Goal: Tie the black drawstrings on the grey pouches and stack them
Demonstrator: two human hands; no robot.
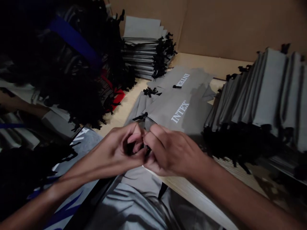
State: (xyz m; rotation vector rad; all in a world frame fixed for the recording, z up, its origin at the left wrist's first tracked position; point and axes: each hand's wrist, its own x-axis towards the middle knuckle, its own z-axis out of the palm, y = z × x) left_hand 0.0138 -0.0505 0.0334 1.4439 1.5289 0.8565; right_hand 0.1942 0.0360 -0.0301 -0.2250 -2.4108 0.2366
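Note:
My left hand (120, 148) and my right hand (169, 150) meet fingertip to fingertip just above the near edge of the table. Both are closed in a pinch on a thin black drawstring cord (146, 150) that shows between the fingers. A grey fabric bag (136, 201) hangs below the hands toward me. Just beyond my fingers lies a flat grey bag printed INTEX (179, 111), with a knotted black cord (141, 117) at its corner.
A second INTEX bag (183, 80) lies further back. Stacks of folded grey bags with black cords stand at the back (144, 44) and on the right (268, 89). A dark heap of bags and cords (72, 64) fills the left. Cardboard walls (227, 25) close the back.

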